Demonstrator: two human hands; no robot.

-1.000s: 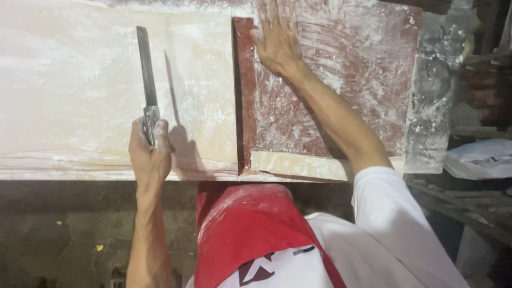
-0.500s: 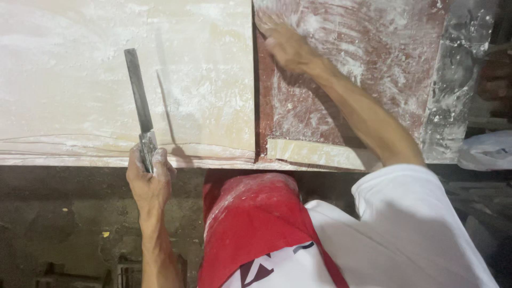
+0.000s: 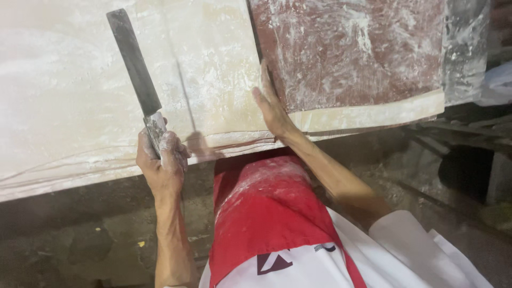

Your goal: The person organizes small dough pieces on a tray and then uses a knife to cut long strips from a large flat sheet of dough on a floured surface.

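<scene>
My left hand (image 3: 160,165) grips the handle of a long flat-bladed knife (image 3: 133,64), its dark blade pointing up and away over a wide sheet of pale floured dough (image 3: 69,85). My right hand (image 3: 272,109) lies flat with fingers together along the left edge of a reddish-brown board (image 3: 352,48) dusted with flour. That board lies on top of the dough, whose layered edge (image 3: 362,114) shows below it. A thin straight line (image 3: 184,90) runs through the dough between the knife and my right hand.
The dough hangs slightly over the table's front edge (image 3: 80,178). A red, flour-smeared apron (image 3: 266,208) covers my front over a white shirt. Dark dirty floor (image 3: 69,245) lies below. Flour-coated clutter (image 3: 469,48) and dark objects (image 3: 464,170) stand at the right.
My right hand slid from the top of the red board down to its lower left edge. The view shifted right and closer. The knife stays upright in my left hand.
</scene>
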